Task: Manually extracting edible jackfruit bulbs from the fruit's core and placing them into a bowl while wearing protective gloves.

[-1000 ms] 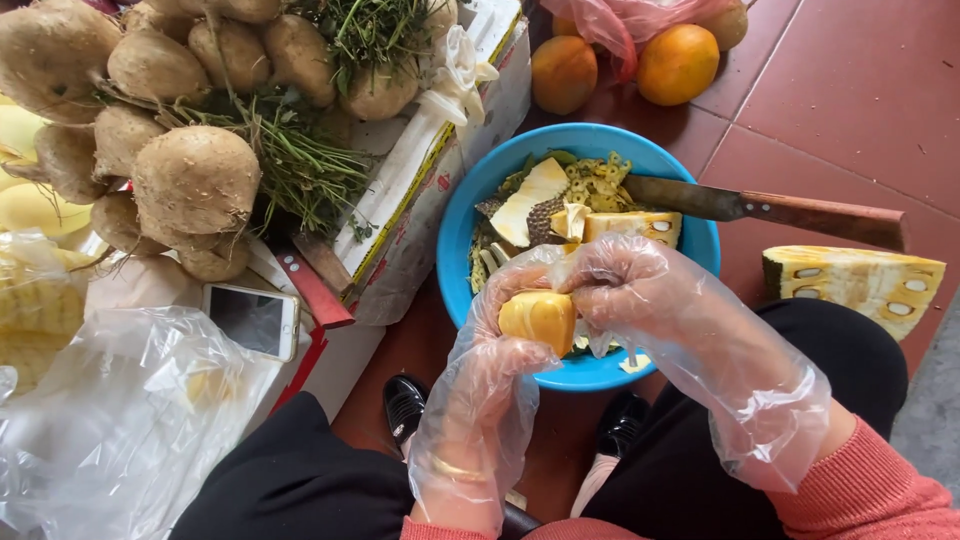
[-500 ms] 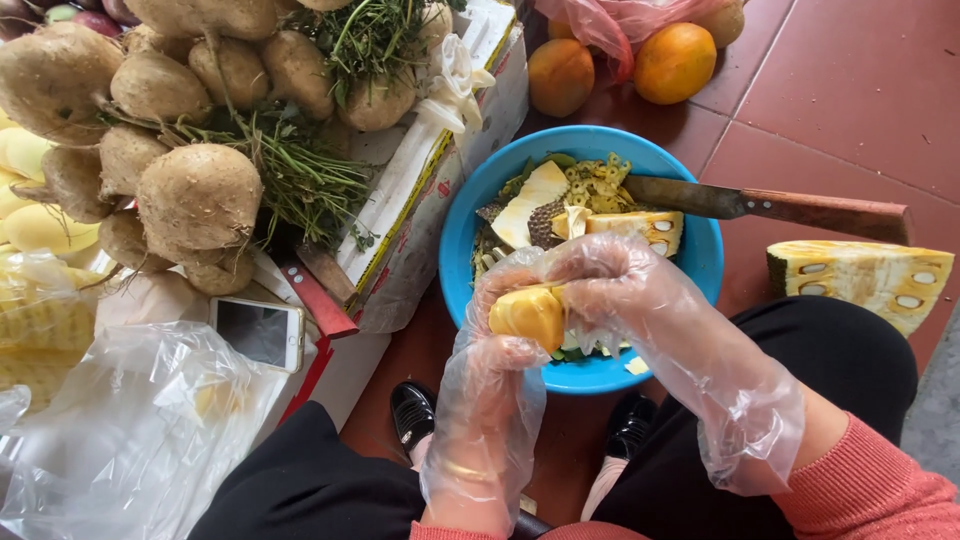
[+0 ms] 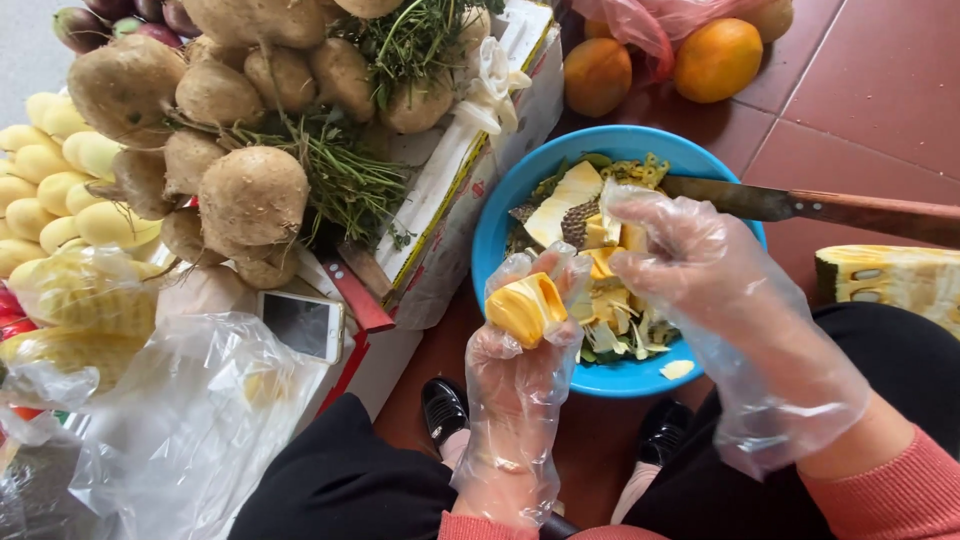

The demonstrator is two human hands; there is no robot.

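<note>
- Fingers [image 3: 545, 275] of the left hand [image 3: 520, 350], in a clear plastic glove, curled tight around a yellow jackfruit pod [image 3: 525, 306]; pod sits in the fist, split face up, held just over the near rim of the blue bowl [image 3: 490, 235].
- Right hand [image 3: 720, 290], also gloved, fingers loosely bent and spread, gripping nothing that I can make out; fingertips rest just beside the pod, above the scraps in the bowl.
- Blue bowl: holds yellow and green jackfruit trimmings [image 3: 610, 300] and a piece of spiky rind.
- Knife [image 3: 800, 205] with brown handle laid across the bowl's far rim, blade pointing in.
- Cut jackfruit wedge [image 3: 895, 280] on the red tile floor [image 3: 880, 100], to the right of the bowl.
- Oranges [image 3: 715, 58] beyond the bowl, partly in a pink bag.
- Cardboard box [image 3: 470, 190] left of the bowl, heaped with pale brown round tubers [image 3: 255, 195] and green stems.
- Phone [image 3: 300, 325] lying at the box's near corner.
- Clear plastic bag [image 3: 190, 420] below the phone.
- Yellow fruits [image 3: 50, 190] at far left.
</note>
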